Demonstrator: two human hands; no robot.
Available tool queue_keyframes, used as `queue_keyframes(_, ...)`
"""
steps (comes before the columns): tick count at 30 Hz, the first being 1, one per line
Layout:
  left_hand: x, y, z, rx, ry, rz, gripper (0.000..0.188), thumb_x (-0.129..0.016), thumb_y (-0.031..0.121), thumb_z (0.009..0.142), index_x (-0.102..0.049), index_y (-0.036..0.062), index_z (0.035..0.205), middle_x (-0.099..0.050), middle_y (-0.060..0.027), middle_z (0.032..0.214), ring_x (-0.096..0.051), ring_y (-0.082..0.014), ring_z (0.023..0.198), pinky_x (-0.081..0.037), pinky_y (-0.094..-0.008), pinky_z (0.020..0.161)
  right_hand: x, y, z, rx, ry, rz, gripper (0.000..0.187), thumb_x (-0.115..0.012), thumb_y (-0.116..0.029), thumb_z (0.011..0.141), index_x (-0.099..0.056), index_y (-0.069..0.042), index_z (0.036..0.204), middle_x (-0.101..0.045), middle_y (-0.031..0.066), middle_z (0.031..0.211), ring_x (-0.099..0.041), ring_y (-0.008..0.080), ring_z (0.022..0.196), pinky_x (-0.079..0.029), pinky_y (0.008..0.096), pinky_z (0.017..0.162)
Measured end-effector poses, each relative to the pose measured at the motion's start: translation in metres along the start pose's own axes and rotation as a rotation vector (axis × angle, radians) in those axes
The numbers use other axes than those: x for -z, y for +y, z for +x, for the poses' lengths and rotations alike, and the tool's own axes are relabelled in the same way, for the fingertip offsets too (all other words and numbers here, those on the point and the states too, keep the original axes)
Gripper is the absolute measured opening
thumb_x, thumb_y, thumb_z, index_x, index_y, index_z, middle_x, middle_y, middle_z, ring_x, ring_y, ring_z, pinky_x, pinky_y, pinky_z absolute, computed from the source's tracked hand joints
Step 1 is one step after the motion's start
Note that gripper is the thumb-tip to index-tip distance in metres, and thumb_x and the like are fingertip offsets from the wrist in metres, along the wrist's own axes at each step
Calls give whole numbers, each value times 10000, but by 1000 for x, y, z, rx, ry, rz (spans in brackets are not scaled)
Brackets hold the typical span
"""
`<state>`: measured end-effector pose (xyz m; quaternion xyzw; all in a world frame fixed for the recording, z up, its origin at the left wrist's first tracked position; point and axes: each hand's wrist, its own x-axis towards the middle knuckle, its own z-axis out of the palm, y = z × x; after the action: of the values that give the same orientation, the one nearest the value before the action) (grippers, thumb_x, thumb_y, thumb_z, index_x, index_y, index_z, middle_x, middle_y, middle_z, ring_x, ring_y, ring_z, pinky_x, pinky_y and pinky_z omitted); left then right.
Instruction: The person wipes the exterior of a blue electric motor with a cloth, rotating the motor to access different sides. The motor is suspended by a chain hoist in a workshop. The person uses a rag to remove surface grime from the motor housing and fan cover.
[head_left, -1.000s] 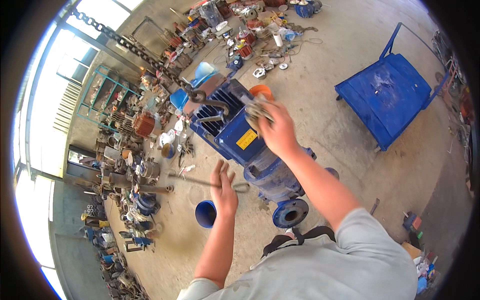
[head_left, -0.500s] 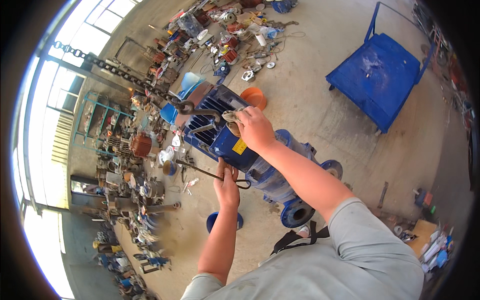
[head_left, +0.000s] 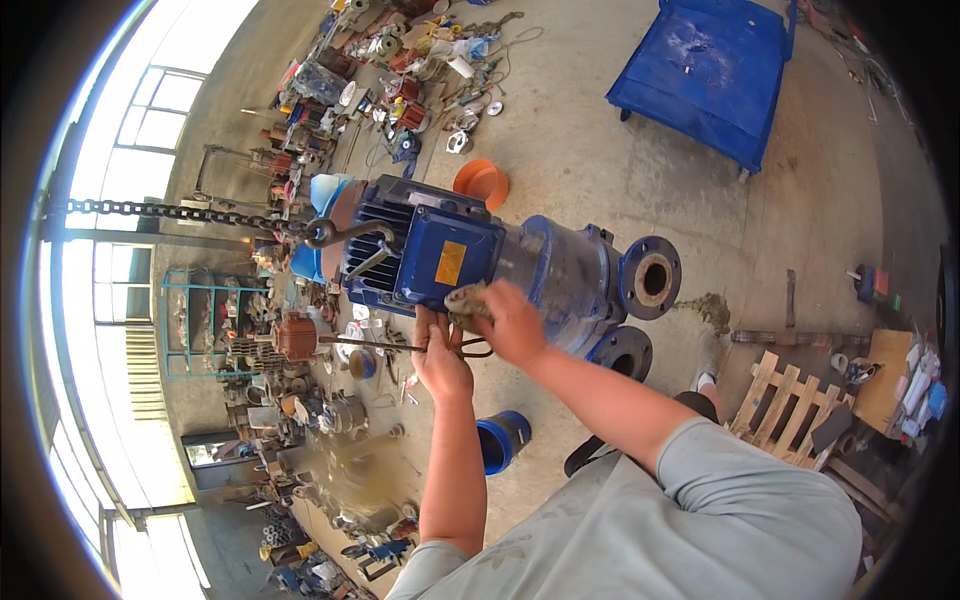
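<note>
Head view: rag [head_left: 466, 303] now nearer left hand [head_left: 443, 364]

The blue motor [head_left: 478, 235] carries fins at one end and a yellow label [head_left: 451, 262] on its box. A hook [head_left: 352, 235] on a chain [head_left: 185, 211] reaches the finned end; two flanges [head_left: 634, 275] are at the opposite end. The right grip [head_left: 507, 322] holds a rag [head_left: 466, 301] at the motor's near edge. The left grip [head_left: 443, 362] holds a rod [head_left: 370, 344] with a looped end. On the floor [head_left: 570, 130]: blue bucket [head_left: 502, 440], orange bucket [head_left: 482, 183], pallet [head_left: 768, 402].
</note>
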<state>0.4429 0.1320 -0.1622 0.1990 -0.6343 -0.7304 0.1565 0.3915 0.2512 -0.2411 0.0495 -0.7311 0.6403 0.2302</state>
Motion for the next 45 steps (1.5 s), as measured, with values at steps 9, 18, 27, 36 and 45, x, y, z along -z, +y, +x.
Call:
queue_keyframes(9,47,10,-27,89,-46,84,492,-366,91,1174,-365,-32,1651,-374,-244,1720,-481,-434,1530,-557,-557,1146,-31,8,22,-549,174,61,279,-665,-180,1000,-563,-23,1206,-701,309,1126,-665,546,1078,-531,592,887)
queue_keyframes(18,109,-9,-98,175,-28,129,455,-358,109,1179,-407,-11,1614,-465,-249,1661,-581,-431,1442,-621,-573,1057,-41,14,35,-630,369,77,295,-616,-187,1033,-534,2,1244,-710,336,1128,-669,557,1104,-528,564,917)
queue_keyframes(27,129,-21,-125,251,-21,42,443,-327,85,1176,-424,-15,1596,-481,-249,1646,-602,-419,1419,-655,-538,1013,-24,9,48,-164,432,-76,278,-582,-121,1052,-516,3,1292,-600,317,1280,-590,525,1195,-492,530,1022)
queue_keyframes(36,138,-42,-146,308,97,57,428,-333,102,1179,-412,-42,1574,-521,-264,1598,-675,-405,1319,-681,-505,944,10,-10,-64,-388,-165,-99,250,-680,-170,1027,-584,-75,1237,-670,208,1098,-650,497,1032,-539,528,877)
queue_keyframes(45,123,-56,-146,314,43,26,416,-352,117,1170,-461,-28,1545,-623,-249,1490,-755,-349,1152,-703,-441,828,34,-82,15,269,-173,-163,399,-766,-20,915,-724,-124,1298,-628,144,1203,-661,400,1076,-564,431,923)
